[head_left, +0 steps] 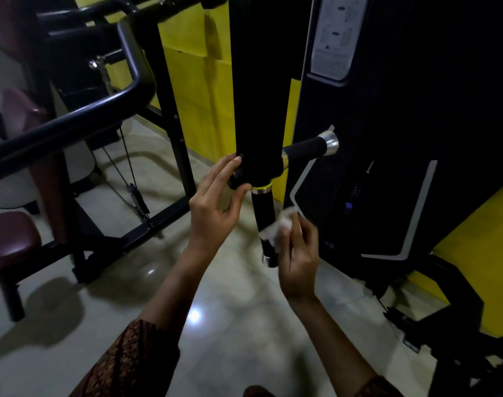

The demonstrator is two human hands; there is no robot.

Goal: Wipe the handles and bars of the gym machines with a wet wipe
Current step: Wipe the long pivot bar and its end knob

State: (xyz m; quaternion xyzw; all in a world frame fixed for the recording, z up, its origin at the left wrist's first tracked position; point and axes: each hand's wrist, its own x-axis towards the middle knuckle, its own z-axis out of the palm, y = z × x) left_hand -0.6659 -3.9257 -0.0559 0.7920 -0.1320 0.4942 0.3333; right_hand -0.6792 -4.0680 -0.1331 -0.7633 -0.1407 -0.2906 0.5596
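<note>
While the right grip pinches a wet wipe on the handle, the released left grip touches the upright arm.

A single wide-angle view from the head looks forward and down, near the black handle, floor beneath.

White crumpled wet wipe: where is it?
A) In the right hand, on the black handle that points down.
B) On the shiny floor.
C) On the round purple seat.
A: the right hand holds the white crumpled wet wipe against the downward-pointing black foam handle.
</note>
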